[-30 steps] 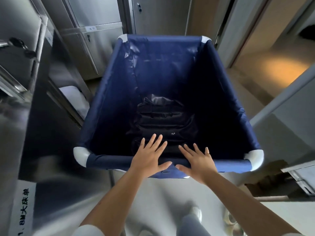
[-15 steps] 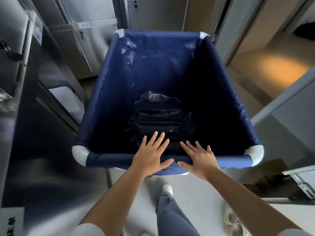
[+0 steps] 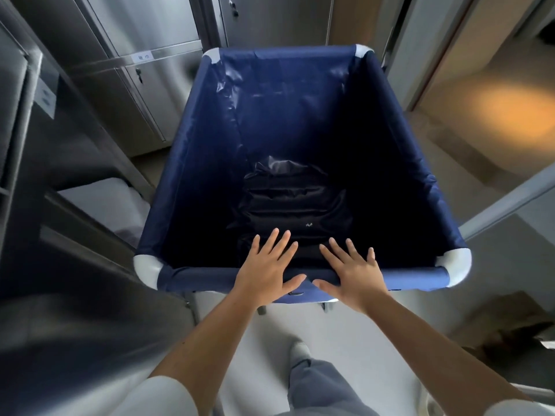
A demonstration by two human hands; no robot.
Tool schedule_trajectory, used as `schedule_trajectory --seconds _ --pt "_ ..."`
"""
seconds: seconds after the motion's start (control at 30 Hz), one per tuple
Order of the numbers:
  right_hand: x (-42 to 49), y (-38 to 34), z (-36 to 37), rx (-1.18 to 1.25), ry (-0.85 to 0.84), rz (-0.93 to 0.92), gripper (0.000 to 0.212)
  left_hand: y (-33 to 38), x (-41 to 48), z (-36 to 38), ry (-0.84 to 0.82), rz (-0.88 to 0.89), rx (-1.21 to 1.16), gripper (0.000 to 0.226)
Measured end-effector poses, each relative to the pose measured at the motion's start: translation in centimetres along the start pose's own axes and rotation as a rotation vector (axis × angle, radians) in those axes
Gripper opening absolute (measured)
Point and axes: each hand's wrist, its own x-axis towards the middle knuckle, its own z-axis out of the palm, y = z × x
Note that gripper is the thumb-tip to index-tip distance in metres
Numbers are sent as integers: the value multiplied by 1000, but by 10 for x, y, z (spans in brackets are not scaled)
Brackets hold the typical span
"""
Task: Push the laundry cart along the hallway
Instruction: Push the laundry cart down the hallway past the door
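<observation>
The laundry cart (image 3: 198, 274) is a deep navy fabric bin with white corner caps, filling the middle of the head view. A dark bundle (image 3: 288, 202) lies at its bottom. My left hand (image 3: 267, 268) and my right hand (image 3: 354, 273) rest flat side by side on the middle of the near rim, fingers spread and pointing forward, palms pressing the rail without wrapping it.
Stainless steel cabinets (image 3: 144, 85) line the left side close to the cart, with a shelf holding white linen (image 3: 108, 205). A wall edge (image 3: 510, 202) juts in at the right. An orange-lit hallway floor (image 3: 486, 121) opens ahead right. My leg (image 3: 315, 382) steps forward on the pale floor.
The cart and my hands have advanced past the left cabinets. My hands stay flat on the near rim. My leg has swung forward beneath me.
</observation>
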Motion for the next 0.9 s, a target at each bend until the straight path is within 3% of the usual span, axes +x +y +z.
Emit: schedule_trajectory --seconds 0.37,0.67,0.9 --pt "81 0 -22 -1 -6 12 84 -51 57 -14 119 -35 53 60" --pt "106 -14 -30 35 -14 88 87 -80 69 -20 138 -137 -87 54" --pt "115 -50 -32 42 -9 171 82 -118 60 -18 136 -75 -47 53"
